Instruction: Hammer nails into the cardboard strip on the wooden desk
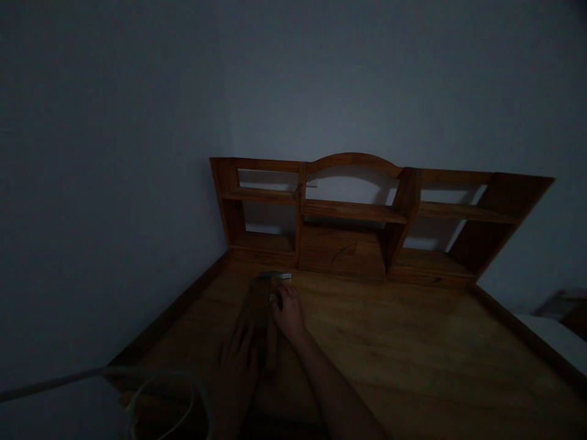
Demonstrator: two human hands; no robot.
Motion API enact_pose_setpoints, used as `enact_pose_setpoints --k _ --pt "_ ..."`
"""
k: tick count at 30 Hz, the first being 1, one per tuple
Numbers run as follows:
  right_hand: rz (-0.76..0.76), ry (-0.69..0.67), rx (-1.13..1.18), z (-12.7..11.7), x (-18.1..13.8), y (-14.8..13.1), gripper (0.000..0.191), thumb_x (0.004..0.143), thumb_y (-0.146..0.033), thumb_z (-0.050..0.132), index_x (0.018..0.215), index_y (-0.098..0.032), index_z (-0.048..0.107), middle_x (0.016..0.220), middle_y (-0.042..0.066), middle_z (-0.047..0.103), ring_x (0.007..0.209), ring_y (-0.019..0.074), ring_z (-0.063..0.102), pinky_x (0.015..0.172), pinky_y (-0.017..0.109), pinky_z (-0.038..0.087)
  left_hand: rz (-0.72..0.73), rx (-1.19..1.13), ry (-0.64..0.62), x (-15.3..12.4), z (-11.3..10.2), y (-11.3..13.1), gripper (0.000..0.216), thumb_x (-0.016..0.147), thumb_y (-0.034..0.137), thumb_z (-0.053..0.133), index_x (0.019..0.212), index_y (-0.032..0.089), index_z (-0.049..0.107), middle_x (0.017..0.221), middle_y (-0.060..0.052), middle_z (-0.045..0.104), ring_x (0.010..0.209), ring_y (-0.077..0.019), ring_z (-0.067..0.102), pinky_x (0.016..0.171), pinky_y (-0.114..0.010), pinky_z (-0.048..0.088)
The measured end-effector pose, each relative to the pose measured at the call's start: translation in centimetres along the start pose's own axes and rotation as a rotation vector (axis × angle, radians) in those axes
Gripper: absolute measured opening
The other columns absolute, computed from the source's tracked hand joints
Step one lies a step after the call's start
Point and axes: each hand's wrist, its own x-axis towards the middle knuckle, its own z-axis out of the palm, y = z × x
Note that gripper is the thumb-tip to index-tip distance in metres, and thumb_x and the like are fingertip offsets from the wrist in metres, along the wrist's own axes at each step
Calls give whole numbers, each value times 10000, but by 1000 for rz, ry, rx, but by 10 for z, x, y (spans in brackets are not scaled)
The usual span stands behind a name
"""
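The room is dim. A long dark wooden piece (260,311) lies on the wooden desk (389,342), with a small pale metallic part (276,275) at its far end. My left hand (239,360) lies flat on the near part of the piece, fingers stretched out. My right hand (287,313) rests at the piece's right side near the far end, fingers curled against it; what they pinch is too dark to make out.
A wooden shelf unit (358,214) with several open compartments stands at the back of the desk against the wall. A white cable (137,391) loops at the near left corner. A pale surface (554,336) lies beyond the desk's right edge.
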Motion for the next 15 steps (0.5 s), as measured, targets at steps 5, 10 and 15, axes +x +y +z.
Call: enact_pose_setpoints --k 5,10,15 --pt "8 26 17 -2 0 2 312 844 -112 497 1122 -152 632 1107 127 626 1086 248 549 971 387 433 15 30 -5 -1 0 0 476 858 208 437 1314 210 572 1393 -94 533 1318 -253 443 1122 -469 302" --pt "-3 60 63 -10 -2 -3 323 847 -92 465 1104 -165 646 1081 119 646 1067 244 567 959 399 445 26 39 -19 -2 -3 2 472 861 209 427 1310 202 575 1399 -99 526 1337 -256 418 1128 -475 284" --pt "-77 107 162 -47 12 -24 358 880 -112 439 1162 -199 644 1146 90 654 1120 215 561 1007 393 424 42 19 -16 -2 -1 2 472 864 221 426 1315 201 563 1398 -103 525 1339 -256 411 1135 -487 273"
